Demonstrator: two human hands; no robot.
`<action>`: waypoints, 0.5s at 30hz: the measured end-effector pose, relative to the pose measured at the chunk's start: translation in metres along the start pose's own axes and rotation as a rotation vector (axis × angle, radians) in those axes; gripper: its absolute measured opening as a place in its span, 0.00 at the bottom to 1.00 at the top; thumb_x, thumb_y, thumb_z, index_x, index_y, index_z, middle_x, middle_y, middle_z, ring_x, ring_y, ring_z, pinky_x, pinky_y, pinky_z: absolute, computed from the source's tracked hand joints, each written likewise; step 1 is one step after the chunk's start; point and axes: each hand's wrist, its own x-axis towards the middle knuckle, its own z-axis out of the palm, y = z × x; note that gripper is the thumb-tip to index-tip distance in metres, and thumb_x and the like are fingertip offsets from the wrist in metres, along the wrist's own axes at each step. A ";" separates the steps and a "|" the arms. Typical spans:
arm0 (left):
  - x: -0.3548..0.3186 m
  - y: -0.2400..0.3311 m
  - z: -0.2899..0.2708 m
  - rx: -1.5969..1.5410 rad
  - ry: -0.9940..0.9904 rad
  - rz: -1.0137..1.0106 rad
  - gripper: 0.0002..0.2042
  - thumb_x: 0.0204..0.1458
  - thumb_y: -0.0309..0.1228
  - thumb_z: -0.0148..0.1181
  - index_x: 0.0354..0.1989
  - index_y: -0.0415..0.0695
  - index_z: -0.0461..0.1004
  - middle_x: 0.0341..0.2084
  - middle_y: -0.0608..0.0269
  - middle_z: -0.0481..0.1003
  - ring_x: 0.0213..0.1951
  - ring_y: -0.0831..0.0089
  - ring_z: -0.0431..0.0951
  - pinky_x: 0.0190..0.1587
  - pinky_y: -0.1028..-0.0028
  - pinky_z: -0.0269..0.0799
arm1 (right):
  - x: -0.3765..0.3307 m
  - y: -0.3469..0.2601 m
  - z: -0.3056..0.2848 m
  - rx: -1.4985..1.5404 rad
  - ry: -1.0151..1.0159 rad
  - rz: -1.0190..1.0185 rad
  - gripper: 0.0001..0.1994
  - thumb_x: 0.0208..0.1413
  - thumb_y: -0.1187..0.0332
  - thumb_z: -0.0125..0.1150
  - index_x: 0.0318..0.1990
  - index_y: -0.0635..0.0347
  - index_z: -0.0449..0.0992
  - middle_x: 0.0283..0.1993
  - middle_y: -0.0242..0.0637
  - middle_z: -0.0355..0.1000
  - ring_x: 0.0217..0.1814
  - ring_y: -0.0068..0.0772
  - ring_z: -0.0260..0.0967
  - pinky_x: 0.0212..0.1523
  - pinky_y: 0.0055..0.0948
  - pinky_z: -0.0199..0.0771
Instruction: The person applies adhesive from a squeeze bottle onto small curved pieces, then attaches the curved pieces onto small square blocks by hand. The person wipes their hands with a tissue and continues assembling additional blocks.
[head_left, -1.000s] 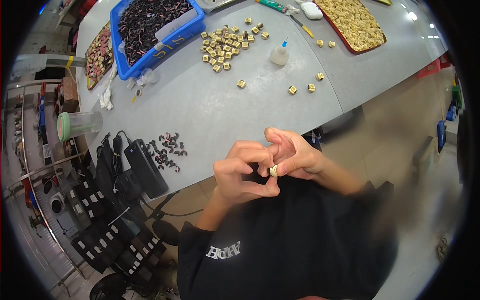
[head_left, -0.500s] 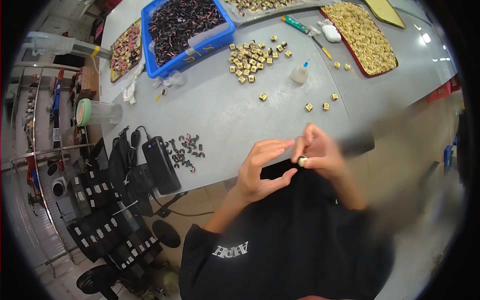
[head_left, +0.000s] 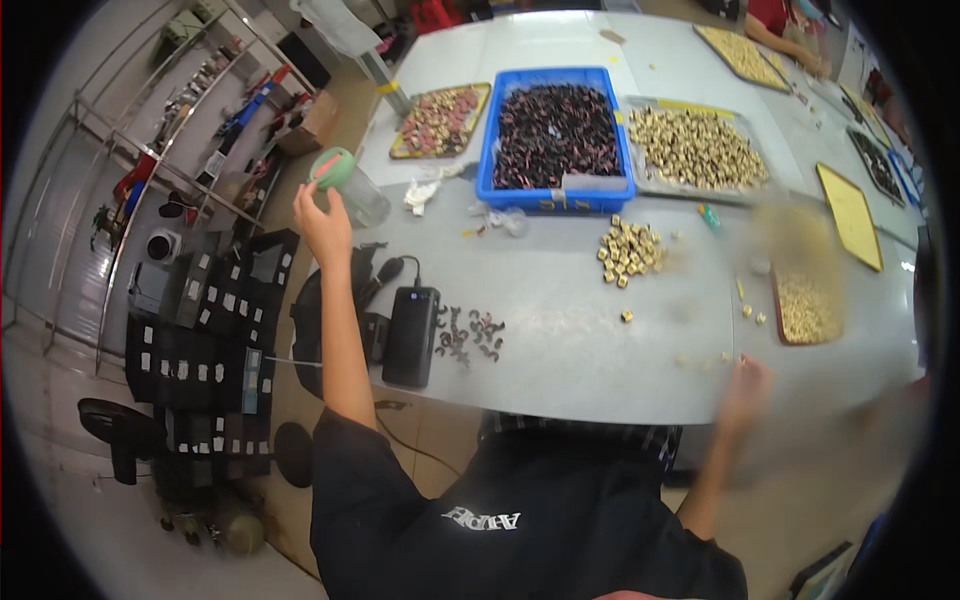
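Observation:
At the table's left edge, my left hand (head_left: 325,225) reaches up to a clear jar (head_left: 368,203) with a green lid (head_left: 333,170). Its fingers are apart, at the lower side of the lid. My right hand (head_left: 745,395) is smeared by motion over the table's front edge. A pale spot shows at its fingertips, too blurred to name, with a few small pale cubes (head_left: 708,359) just left of them. Farther back lies a pile of cream-and-black cubes (head_left: 630,250), and one single cube (head_left: 627,316) sits nearer me.
A blue tub (head_left: 484,170) of black and pink bits stands at the back, between trays of pieces (head_left: 440,120) and cubes (head_left: 700,150). A black power bank (head_left: 411,337) and curved black bits (head_left: 470,335) lie front left. A blurry shape covers the right side. Another person (head_left: 775,25) sits far right.
My hands have parted: the left went out to the jar, the right moved to the table's front right. The right hand's cube is no longer distinct. The view has turned and shifted.

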 end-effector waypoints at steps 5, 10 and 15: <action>0.115 -0.056 0.053 0.378 -0.529 -0.252 0.34 0.46 0.54 0.54 0.46 0.29 0.70 0.48 0.35 0.68 0.52 0.47 0.68 0.54 0.61 0.63 | -0.002 0.004 0.004 -0.022 0.029 -0.034 0.07 0.49 0.76 0.61 0.35 0.65 0.72 0.33 0.37 0.72 0.31 0.27 0.67 0.37 0.25 0.68; 0.151 -0.089 0.091 0.466 -0.686 -0.135 0.35 0.38 0.56 0.58 0.42 0.31 0.73 0.44 0.37 0.71 0.50 0.48 0.71 0.52 0.61 0.66 | -0.003 -0.001 -0.001 0.059 0.016 0.002 0.06 0.48 0.76 0.62 0.34 0.64 0.72 0.33 0.39 0.73 0.32 0.30 0.70 0.37 0.26 0.68; 0.147 -0.098 0.094 0.321 -0.637 -0.130 0.32 0.39 0.49 0.63 0.39 0.26 0.73 0.38 0.35 0.73 0.44 0.50 0.75 0.44 0.60 0.70 | 0.001 -0.006 -0.003 0.116 0.057 0.040 0.07 0.46 0.75 0.64 0.34 0.64 0.73 0.31 0.39 0.74 0.32 0.29 0.71 0.36 0.26 0.69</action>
